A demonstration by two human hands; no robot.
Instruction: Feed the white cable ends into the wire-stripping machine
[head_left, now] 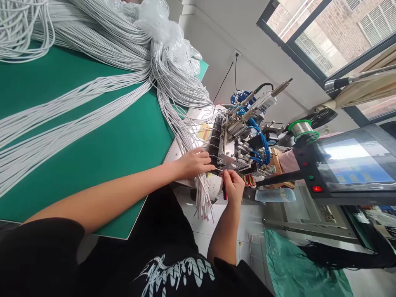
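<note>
My left hand [195, 161] lies over a bundle of thin white cables [202, 192], whose stripped, reddish ends hang down below it. Its fingers are bent around a single white cable [218, 169] that runs across to my right hand. With thumb and forefinger, my right hand [233, 185] pinches the end of that same cable. Both hands are at the front edge of a metal machine [229, 148] with a black row of slots, cylinders and blue air tubes. Several other cables run into its slots. A dark red-and-black object partly shows behind my right hand; its kind is unclear.
Long bundles of white cable [102, 88] lie on the green table [93, 144] at left, beside clear plastic wrap [168, 24]. To the right are a wire spool [303, 131], a touchscreen panel [355, 165] on an arm and a green sheet [297, 264] lower down.
</note>
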